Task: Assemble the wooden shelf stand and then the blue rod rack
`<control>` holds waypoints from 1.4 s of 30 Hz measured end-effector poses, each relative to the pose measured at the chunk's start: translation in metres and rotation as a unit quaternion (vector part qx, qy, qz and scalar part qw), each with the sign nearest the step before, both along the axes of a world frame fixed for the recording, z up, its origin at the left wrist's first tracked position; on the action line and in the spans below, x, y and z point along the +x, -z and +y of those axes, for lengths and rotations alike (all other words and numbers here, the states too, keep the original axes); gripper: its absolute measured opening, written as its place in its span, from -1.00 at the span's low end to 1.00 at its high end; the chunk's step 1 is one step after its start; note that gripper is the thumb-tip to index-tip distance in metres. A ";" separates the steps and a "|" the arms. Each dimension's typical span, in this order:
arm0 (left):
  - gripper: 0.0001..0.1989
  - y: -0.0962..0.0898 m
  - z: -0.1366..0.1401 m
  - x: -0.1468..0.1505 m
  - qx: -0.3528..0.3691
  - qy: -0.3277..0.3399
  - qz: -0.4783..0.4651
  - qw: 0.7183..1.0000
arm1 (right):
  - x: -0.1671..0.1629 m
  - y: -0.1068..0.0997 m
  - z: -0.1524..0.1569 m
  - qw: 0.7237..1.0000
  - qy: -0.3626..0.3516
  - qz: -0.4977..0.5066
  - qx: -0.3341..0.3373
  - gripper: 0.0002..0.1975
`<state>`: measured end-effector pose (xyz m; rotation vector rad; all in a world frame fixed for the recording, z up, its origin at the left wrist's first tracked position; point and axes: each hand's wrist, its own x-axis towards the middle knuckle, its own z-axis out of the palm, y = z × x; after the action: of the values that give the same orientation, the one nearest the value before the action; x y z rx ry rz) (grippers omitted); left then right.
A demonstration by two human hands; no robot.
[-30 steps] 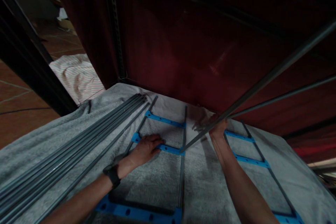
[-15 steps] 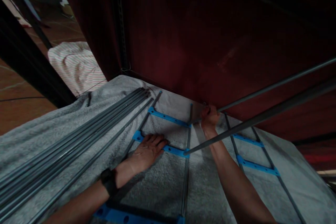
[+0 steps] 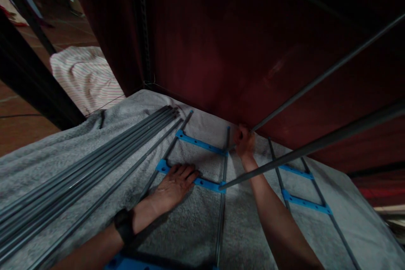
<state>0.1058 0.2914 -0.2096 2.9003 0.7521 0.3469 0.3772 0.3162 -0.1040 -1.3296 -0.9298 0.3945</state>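
My left hand point(image 3: 177, 184) lies flat across a blue crossbar point(image 3: 207, 184), fingers stretched over its middle part. That crossbar joins two grey rods in a ladder-like frame on the cloth. My right hand point(image 3: 245, 142) is closed around a slanting grey rod point(image 3: 294, 95) near its lower end. The end points at the right end of the far blue crossbar point(image 3: 199, 141); whether it sits in the hole I cannot tell. A second slanting rod point(image 3: 303, 150) meets the right end of the crossbar under my left hand and rises to the right, passing over my right forearm.
A bundle of several grey rods point(image 3: 91, 168) lies on the grey cloth point(image 3: 253, 223) at left, a single rod point(image 3: 104, 196) beside it. Another frame with blue crossbars point(image 3: 306, 201) lies at right. A dark red panel point(image 3: 202, 50) stands behind; a striped cloth point(image 3: 85, 78) is at far left.
The rod in my right hand has tilted more steeply upward at its far end. My left hand stays on the same crossbar. The whole view has shifted slightly.
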 end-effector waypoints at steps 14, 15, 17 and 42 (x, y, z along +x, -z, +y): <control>-0.62 0.002 0.003 -0.001 0.001 0.002 -0.012 1.000 | -0.003 0.004 -0.002 0.996 -0.039 0.075 0.032 -0.57; -0.61 0.002 0.003 -0.001 0.002 0.003 -0.012 1.000 | -0.003 0.004 -0.001 0.996 -0.041 0.077 0.032 -0.57; -0.60 0.000 0.003 -0.001 0.004 0.007 -0.012 1.000 | -0.004 0.005 0.002 0.995 -0.045 0.078 0.030 -0.57; -0.58 -0.003 0.006 -0.002 0.020 0.024 -0.003 1.000 | 0.003 0.009 0.002 1.000 -0.026 0.003 -0.015 -0.55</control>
<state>0.1041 0.2969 -0.2068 2.9478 0.6821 0.3707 0.3798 0.3177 -0.1130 -1.3328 -0.9592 0.4540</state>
